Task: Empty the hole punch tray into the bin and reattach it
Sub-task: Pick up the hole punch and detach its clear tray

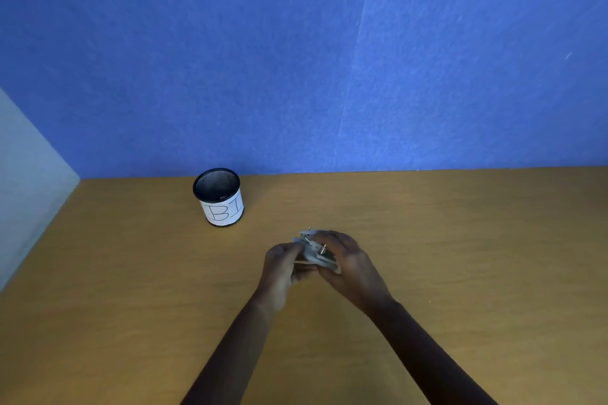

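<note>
- Blue felt partition wall (296,52) fills the upper half of the frame; below it a bare tan wooden desk (460,256) runs across the whole lower half, with a pale grey side panel (26,181) closing off the far left edge.
- Just below centre, I hold the small silver-grey metal hole punch (316,251) between both hands, lifted off the desk; it looks tilted, and thin metal pins or a lever end stick up from its top. Motion blur hides the finer detail, so I cannot tell whether its tray is on or off.
- Up and to the left of my hands stands the black wire-mesh cylindrical bin (218,196), upright, mouth open, wrapped with a white paper label with the hand-drawn letters "BI" showing. It sits near the wall, well apart from the punch.
- Open desk lies on every side of my hands, widest to the right.
- My left hand (283,268) has its fingers curled, pinching the punch's left end.
- My right hand (350,265) wraps over the punch from the right, fingers bent round its top, gripping it.
</note>
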Motion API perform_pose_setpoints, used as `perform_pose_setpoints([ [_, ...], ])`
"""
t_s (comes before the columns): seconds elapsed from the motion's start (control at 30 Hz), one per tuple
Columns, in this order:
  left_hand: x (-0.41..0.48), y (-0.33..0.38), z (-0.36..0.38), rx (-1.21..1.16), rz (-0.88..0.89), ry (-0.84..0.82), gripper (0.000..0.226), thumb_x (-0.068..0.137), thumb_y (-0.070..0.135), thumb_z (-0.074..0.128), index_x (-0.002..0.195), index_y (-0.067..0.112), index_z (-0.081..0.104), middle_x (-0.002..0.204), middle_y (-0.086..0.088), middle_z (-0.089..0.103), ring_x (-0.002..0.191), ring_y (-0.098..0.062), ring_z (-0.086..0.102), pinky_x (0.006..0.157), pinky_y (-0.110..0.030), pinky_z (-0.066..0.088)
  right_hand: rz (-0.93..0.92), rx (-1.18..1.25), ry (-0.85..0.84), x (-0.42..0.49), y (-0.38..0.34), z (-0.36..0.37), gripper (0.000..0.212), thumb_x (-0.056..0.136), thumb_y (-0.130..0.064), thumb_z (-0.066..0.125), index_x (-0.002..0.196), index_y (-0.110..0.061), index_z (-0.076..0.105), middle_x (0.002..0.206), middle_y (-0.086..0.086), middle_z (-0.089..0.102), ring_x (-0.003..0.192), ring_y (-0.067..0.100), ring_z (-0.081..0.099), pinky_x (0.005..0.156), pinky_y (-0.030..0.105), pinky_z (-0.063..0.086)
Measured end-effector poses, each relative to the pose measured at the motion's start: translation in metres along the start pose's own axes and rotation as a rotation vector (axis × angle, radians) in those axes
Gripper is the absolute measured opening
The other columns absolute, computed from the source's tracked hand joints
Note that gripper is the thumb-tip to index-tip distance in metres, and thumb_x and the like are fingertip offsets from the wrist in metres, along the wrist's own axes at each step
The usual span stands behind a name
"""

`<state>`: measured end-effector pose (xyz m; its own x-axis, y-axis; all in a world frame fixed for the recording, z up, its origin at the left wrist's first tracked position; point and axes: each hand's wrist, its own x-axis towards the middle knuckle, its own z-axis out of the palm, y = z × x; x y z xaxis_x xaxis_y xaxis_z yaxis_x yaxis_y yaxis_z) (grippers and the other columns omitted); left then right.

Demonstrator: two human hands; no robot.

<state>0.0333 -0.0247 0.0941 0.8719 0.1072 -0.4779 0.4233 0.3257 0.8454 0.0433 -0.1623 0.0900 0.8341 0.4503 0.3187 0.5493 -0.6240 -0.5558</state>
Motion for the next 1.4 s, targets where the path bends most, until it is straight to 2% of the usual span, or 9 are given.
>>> perform_pose_setpoints([
  [0.1,-0.001,0.01,-0.001,0.045,-0.014,-0.035,0.028,0.097,0.02,0.039,0.083,0.014,0.062,0.072,-0.004,0.067,0.043,-0.009,0.064,0.041,-0.017,0.05,0.329,0.291,0.125,0.006,0.002,-0.003,0.038,0.079,-0.005,0.065,0.116,-0.006,0.059,0.104,0.007,0.066,0.088,0.018,0.064,0.071,0.017,0.049],
  [0.23,-0.001,0.014,-0.01,0.034,-0.019,0.014,0.024,0.097,0.02,0.038,0.099,0.01,0.06,0.077,-0.004,0.062,0.047,-0.011,0.061,0.039,-0.016,0.048,0.748,0.899,0.19,0.009,0.01,-0.009,0.022,0.085,-0.005,0.06,0.106,0.0,0.064,0.089,0.013,0.067,0.079,0.021,0.064,0.069,0.036,0.055],
  [0.33,-0.002,0.012,-0.014,0.014,-0.013,0.056,0.019,0.095,0.012,0.042,0.099,0.01,0.06,0.076,-0.003,0.06,0.057,-0.015,0.059,0.04,-0.016,0.049,0.83,1.228,0.182,0.007,0.01,-0.017,0.012,0.088,-0.004,0.055,0.092,-0.005,0.066,0.082,0.006,0.068,0.07,0.012,0.069,0.063,0.025,0.059],
  [0.5,-0.006,0.007,-0.01,-0.077,0.006,0.008,0.02,0.094,0.005,0.044,0.097,0.004,0.064,0.078,-0.006,0.059,0.047,-0.007,0.063,0.045,-0.017,0.053,0.891,1.376,0.204,0.007,0.009,-0.021,0.014,0.089,-0.005,0.05,0.087,-0.001,0.063,0.092,0.011,0.064,0.084,0.022,0.065,0.071,0.033,0.06],
  [0.63,-0.008,0.005,-0.005,-0.238,0.017,-0.007,0.023,0.094,0.002,0.043,0.082,0.005,0.063,0.079,-0.012,0.063,0.049,-0.01,0.068,0.051,-0.018,0.058,0.812,1.253,0.179,0.005,0.008,-0.026,0.018,0.09,-0.005,0.048,0.1,-0.002,0.064,0.092,0.008,0.061,0.087,0.021,0.059,0.071,0.029,0.057],
  [0.8,-0.01,0.001,0.0,-0.341,0.046,-0.071,0.024,0.094,0.001,0.041,0.09,0.0,0.065,0.089,-0.011,0.066,0.08,-0.017,0.066,0.065,-0.018,0.059,0.591,0.979,0.133,0.003,0.004,-0.04,0.025,0.087,0.0,0.052,0.106,-0.013,0.062,0.093,-0.001,0.063,0.081,0.01,0.06,0.063,0.02,0.05],
  [1.13,-0.01,0.012,0.0,-0.435,0.176,-0.122,0.022,0.094,-0.001,0.041,0.106,-0.004,0.059,0.101,-0.009,0.065,0.077,-0.007,0.072,0.072,-0.015,0.058,0.551,1.366,0.195,0.0,-0.004,-0.037,0.027,0.089,0.006,0.043,0.1,-0.013,0.059,0.097,0.004,0.062,0.083,0.012,0.061,0.064,0.017,0.053],
  [1.33,-0.014,0.013,0.009,-0.497,0.064,-0.24,0.03,0.099,0.022,0.032,0.103,0.008,0.058,0.104,-0.005,0.061,0.093,-0.019,0.062,0.081,-0.03,0.052,0.154,0.482,0.139,-0.005,-0.017,-0.035,0.047,0.081,0.003,0.06,0.114,-0.03,0.05,0.128,-0.01,0.055,0.12,0.006,0.052,0.088,0.017,0.048],
  [1.4,-0.014,0.014,0.011,-0.469,-0.002,-0.312,0.04,0.099,0.036,0.026,0.105,0.012,0.058,0.099,-0.004,0.064,0.082,-0.016,0.068,0.07,-0.029,0.057,0.007,0.17,0.099,-0.006,-0.023,-0.031,0.048,0.077,-0.001,0.063,0.121,-0.017,0.054,0.135,-0.001,0.054,0.136,0.015,0.035,0.095,0.025,0.046],
])
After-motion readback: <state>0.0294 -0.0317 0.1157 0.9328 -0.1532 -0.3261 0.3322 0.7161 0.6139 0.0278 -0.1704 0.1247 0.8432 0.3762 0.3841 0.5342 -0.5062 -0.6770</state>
